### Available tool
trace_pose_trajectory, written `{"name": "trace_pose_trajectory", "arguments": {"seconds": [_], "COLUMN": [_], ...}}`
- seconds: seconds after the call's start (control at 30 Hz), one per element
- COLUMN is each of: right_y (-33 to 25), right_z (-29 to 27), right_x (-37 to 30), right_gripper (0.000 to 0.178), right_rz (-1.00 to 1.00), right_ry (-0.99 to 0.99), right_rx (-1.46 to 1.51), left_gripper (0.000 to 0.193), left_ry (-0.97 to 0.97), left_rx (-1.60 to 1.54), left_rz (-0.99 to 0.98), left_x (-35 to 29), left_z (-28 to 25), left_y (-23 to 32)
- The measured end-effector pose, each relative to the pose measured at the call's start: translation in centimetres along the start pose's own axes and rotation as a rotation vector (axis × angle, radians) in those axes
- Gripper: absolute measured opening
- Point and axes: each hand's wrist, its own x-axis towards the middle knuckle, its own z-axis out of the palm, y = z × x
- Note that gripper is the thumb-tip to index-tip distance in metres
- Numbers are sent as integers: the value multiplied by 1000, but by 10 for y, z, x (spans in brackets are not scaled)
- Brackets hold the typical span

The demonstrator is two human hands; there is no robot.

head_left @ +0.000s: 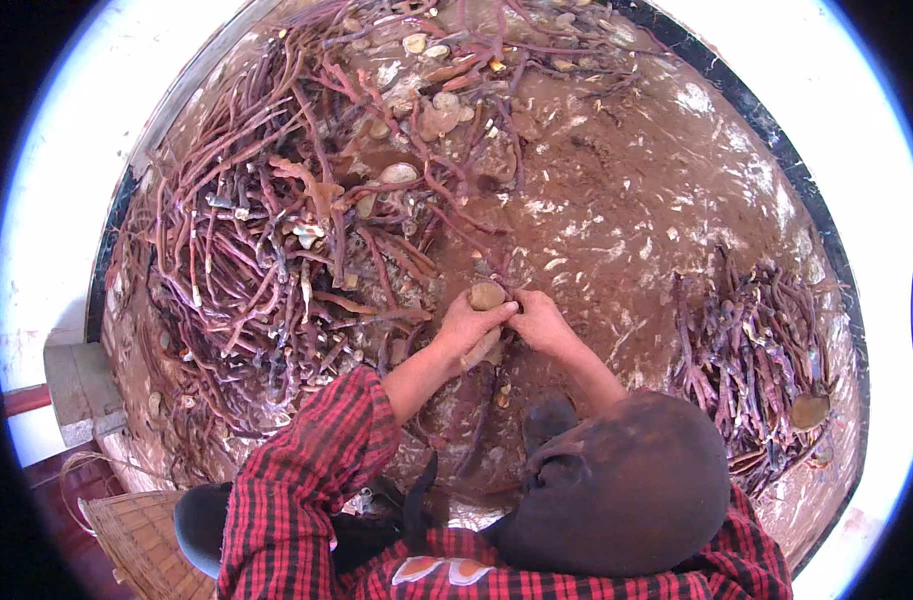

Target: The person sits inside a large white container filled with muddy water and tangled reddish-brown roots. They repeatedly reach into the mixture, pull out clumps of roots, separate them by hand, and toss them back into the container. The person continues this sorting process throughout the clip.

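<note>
In the middle of the head view my left hand [466,325] is closed around a thick root piece [487,295], its round tan cut face turned up. Close beside it is my right hand [539,318], its fingertips pinched together and meeting the left hand by the root piece. Whatever those right fingers grip is too small or hidden to make out. Below the hands, a dark root [482,410] lies on the dirt between my legs. Red-and-black checked sleeves cover my arms.
A large tangle of long reddish-purple roots [247,290] spreads on the left. At the right lies a bundled heap of roots [757,370]. Brown soil [617,200] with pale chips stretches between. A woven basket [142,535] stands lower left, near a grey block [82,390].
</note>
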Motion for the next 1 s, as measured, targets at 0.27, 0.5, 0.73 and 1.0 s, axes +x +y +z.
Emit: {"name": "trace_pose_trajectory", "arguments": {"seconds": [0.27,0.5,0.73,1.0], "right_y": [-30,-31,-19,-26], "right_z": [-20,-16,-30,-14], "right_x": [-12,-1,40,34], "right_gripper": [38,40,31,31], "right_rz": [-153,-384,-206,14], "right_ry": [-144,30,486,262], "right_rx": [217,2,-552,-339], "left_gripper": [43,21,20,35], "left_ry": [10,58,52,13], "left_rx": [174,-161,-137,-19], "left_rz": [204,72,15,-68], "left_x": [9,4,2,-6], "left_z": [-6,-20,-54,-57], "left_y": [14,44,79,70]}}
